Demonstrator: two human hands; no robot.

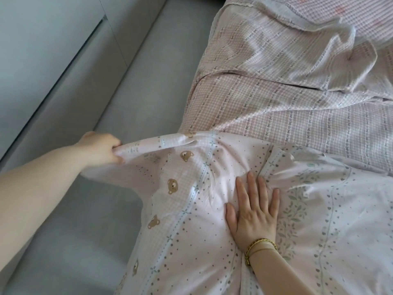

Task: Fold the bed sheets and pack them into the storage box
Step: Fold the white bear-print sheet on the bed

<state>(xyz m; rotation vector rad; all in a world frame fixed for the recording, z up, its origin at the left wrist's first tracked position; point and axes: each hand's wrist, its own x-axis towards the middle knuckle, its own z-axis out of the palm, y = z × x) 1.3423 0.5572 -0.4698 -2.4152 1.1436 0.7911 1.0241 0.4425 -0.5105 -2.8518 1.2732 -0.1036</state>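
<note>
A pale pink sheet printed with small bears and dots (191, 220) lies across the lower middle and right of the view. My left hand (102, 149) grips its far left corner and holds it stretched out to the left over the grey sofa. My right hand (254, 211), with a gold bracelet at the wrist, lies flat with straight fingers on the middle of that sheet and presses it down. A second sheet, pink gingham with grey striped bands (287, 99), lies rumpled behind it at the upper right.
The grey sofa seat (136, 81) runs along the left, with its back cushion (42, 50) at the upper left. No storage box is in view.
</note>
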